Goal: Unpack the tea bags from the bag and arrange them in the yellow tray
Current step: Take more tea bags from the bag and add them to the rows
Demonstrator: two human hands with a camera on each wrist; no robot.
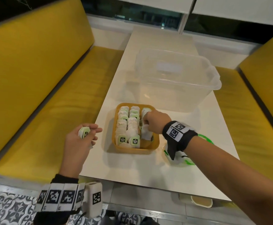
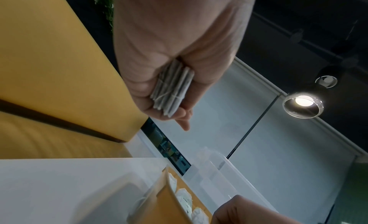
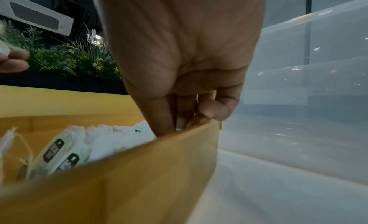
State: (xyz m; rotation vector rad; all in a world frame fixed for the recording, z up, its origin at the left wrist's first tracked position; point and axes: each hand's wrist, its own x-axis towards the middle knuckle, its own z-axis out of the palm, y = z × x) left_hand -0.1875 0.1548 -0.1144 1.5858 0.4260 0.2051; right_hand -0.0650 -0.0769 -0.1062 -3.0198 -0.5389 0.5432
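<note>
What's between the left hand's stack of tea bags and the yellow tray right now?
Nothing: in the head view only bare white table edge separates the stack of tea bags in the left hand from the yellow tray.

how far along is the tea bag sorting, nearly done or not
Well along. Two rows of tea bags fill the yellow tray. The right hand reaches into the third row, partly filled. The left hand grips a stack of tea bags yet to place. What remains in the packet is hidden.
</note>
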